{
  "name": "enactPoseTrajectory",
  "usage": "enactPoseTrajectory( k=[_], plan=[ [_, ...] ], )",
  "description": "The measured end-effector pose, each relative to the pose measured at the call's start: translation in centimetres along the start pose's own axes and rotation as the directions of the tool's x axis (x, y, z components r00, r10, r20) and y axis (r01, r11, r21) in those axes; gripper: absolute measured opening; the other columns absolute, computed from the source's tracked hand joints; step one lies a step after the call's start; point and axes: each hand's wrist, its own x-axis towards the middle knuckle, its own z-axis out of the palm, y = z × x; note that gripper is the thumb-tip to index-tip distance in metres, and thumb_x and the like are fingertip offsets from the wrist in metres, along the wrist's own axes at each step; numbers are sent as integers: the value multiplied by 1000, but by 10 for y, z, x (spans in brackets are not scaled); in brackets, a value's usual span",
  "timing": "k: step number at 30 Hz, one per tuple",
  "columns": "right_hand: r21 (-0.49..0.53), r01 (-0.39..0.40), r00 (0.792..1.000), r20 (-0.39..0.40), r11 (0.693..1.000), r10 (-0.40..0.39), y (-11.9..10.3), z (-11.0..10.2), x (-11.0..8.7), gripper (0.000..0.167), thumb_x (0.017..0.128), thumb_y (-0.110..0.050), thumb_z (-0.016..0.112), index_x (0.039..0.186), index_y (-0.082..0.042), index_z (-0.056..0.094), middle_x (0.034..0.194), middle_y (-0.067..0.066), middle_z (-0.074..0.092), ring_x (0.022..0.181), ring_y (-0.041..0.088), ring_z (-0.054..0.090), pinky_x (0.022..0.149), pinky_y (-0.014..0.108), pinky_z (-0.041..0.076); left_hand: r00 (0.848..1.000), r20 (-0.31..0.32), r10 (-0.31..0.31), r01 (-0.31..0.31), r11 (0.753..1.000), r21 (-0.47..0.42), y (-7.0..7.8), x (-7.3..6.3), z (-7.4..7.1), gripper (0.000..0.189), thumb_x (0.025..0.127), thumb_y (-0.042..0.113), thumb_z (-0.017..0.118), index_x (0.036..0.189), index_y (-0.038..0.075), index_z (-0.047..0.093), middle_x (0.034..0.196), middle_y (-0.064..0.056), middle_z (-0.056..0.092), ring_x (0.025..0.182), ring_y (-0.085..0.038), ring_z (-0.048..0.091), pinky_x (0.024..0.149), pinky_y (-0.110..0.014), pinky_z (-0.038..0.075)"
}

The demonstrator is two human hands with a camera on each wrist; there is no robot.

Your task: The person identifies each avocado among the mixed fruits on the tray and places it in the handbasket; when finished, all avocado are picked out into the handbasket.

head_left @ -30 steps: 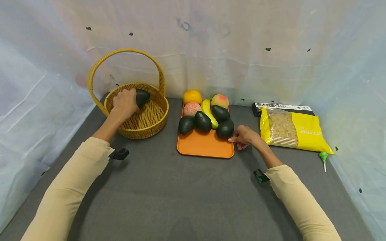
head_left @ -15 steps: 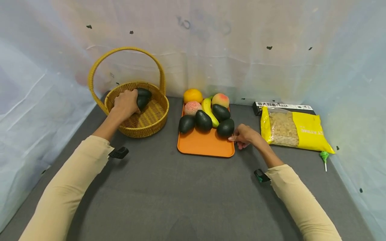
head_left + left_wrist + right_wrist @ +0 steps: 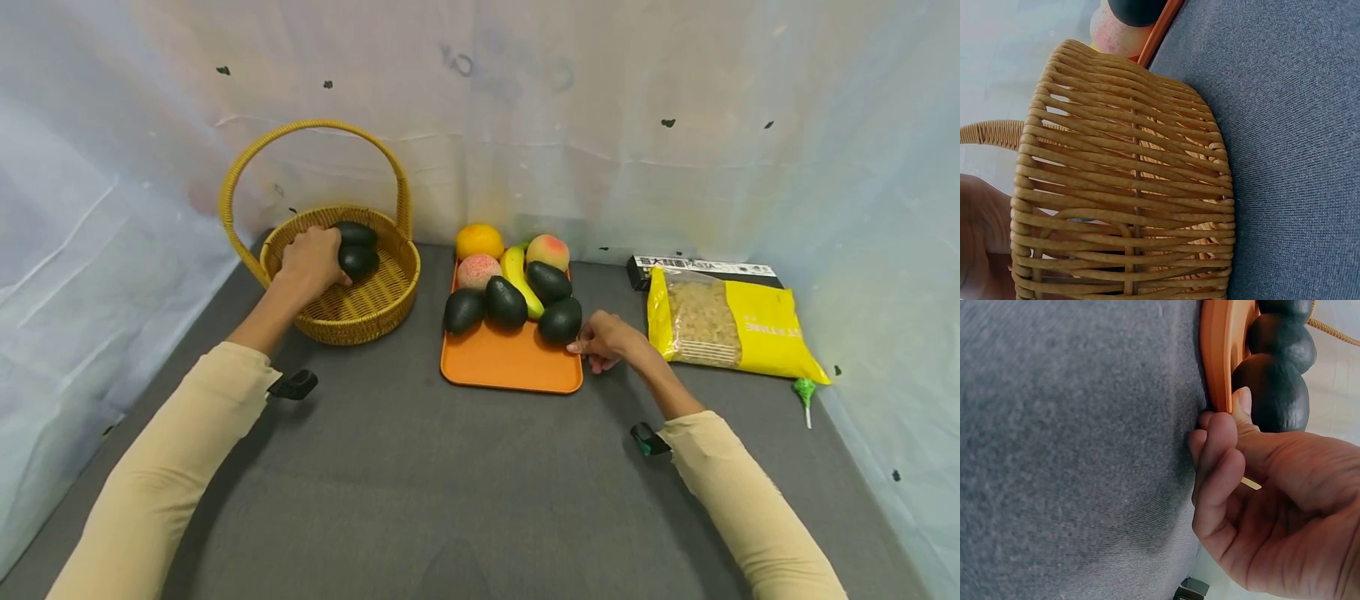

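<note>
Inside the wicker basket (image 3: pixel 360 329), my left hand (image 3: pixel 309 258) is at the left side of two dark avocados, a rear one (image 3: pixel 356 234) and a front one (image 3: pixel 358 262). Its thumb lies right at the front avocado, while the other fingers are mostly hidden, so I cannot tell whether they grip it. The left wrist view shows this hand (image 3: pixel 982 240) partly behind the woven wall. My right hand (image 3: pixel 609 340) pinches the right edge of the orange tray (image 3: pixel 510 362), thumb over the rim, curled fingers (image 3: pixel 1219 478) below and outside it. An avocado (image 3: pixel 1275 394) sits against the thumb.
Several avocados, a banana (image 3: pixel 517 271), two peach-like fruits and an orange fruit (image 3: pixel 479 241) lie on the tray. At right are a yellow pasta bag (image 3: pixel 727 323), a black box (image 3: pixel 705 268) and a green lollipop (image 3: pixel 805 388). The basket's tall handle (image 3: pixel 315 125) arches overhead. Plastic sheeting surrounds the table.
The front avocado has shifted slightly toward me and apart from the rear one, so both now show separately. My left hand has barely moved; the right stays at the tray.
</note>
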Motion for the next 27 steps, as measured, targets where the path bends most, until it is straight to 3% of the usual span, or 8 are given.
enactPoseTrajectory(
  k=[13,23,27],
  plan=[
    [-8,-1,1000,-2,1000,1,-1,-1,0,35,102,-29,69,88,2,74,60,6,68,54,11,67,59,31,62,1000,3,-2,2,1000,26,5,-5,1,66,83,30,90,128,-7,60,116,-35,61,102,-56,64,81,-69,56],
    [-23,11,1000,-6,1000,-12,-1,-1,-1,35,102,-29,69,87,2,74,59,6,68,54,12,66,58,30,61,996,-80,39,-37,999,28,12,-8,-1,62,93,36,81,135,-5,60,121,-33,60,99,-54,65,77,-68,57],
    [-24,17,1000,-9,1000,-17,0,0,0,35,102,-29,69,87,2,74,59,6,68,54,12,66,58,30,61,982,-165,93,-88,995,38,17,-12,-3,62,97,38,75,136,-6,59,123,-35,59,101,-55,64,79,-66,57]
  ],
)
